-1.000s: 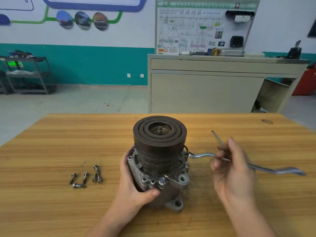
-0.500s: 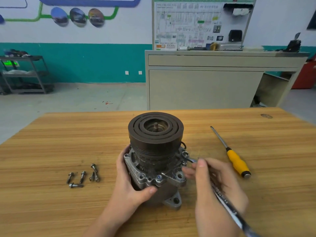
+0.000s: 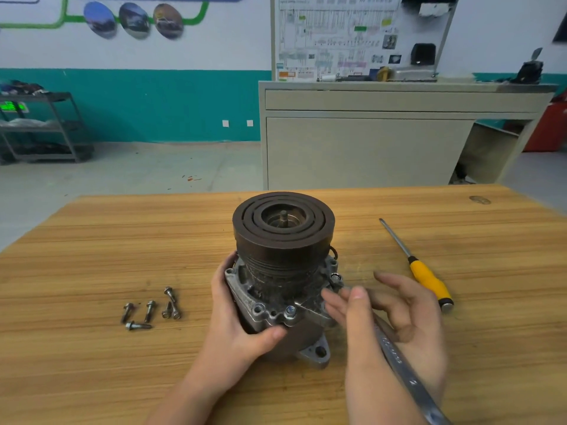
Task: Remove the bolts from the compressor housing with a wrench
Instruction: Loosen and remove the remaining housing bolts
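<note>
The compressor [image 3: 282, 271] stands upright on the wooden table [image 3: 92, 240], dark grooved pulley on top, grey aluminium housing below. My left hand [image 3: 236, 326] grips the housing's left side, thumb across the front. A blue-tinted bolt [image 3: 290, 310] sits in the front flange, another bolt [image 3: 336, 277] on the right flange. My right hand [image 3: 389, 320] holds a long silver wrench [image 3: 402, 363]; its head reaches the right bolt, its handle runs toward the lower right. Several removed bolts [image 3: 150, 309] lie on the table to the left.
A yellow-handled screwdriver [image 3: 426, 277] lies right of the compressor, tip pointing away. Beyond the table are a beige workbench [image 3: 368, 133] with a diagram board and a metal shelf cart [image 3: 40, 127] at the far left.
The wrench handle swung from pointing right to pointing toward me at the lower right, with my right hand following it. My left hand stayed on the housing.
</note>
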### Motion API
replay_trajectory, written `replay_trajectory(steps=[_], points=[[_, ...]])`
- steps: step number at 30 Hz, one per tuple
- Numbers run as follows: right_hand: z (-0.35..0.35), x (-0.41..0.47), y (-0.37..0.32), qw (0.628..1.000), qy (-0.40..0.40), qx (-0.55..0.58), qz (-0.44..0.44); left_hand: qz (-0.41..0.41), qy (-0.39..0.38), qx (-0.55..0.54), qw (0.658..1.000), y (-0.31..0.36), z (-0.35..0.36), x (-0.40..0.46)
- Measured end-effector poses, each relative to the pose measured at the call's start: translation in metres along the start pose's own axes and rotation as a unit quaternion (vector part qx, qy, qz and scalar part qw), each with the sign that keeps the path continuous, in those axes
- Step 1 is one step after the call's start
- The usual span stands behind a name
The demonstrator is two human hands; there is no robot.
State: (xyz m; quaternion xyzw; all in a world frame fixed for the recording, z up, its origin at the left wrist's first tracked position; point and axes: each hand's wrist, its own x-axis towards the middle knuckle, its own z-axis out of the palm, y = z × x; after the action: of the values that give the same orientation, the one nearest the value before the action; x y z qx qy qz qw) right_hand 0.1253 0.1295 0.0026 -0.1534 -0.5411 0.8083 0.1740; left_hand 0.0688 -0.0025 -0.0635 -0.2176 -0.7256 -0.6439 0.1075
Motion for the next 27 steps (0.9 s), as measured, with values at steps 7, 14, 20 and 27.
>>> replay_trajectory(steps=[7,14,20,27], points=[[-0.014,-0.016,-0.001,0.956,0.125,-0.065,-0.257,-0.005,-0.001,0.002,1.000,-0.001,-0.001,-0.001],[-0.041,0.065,-0.013,0.982,0.071,0.146,-0.096,-0.008,-0.006,-0.006,1.000,0.001,0.000,0.000],[-0.018,0.134,-0.027,0.969,-0.175,0.022,0.174,-0.002,-0.003,0.010,1.000,0.003,0.000,0.001],[-0.043,0.105,-0.049,0.976,-0.194,0.095,-0.001,0.003,-0.002,0.017,1.000,0.004,0.001,0.003]])
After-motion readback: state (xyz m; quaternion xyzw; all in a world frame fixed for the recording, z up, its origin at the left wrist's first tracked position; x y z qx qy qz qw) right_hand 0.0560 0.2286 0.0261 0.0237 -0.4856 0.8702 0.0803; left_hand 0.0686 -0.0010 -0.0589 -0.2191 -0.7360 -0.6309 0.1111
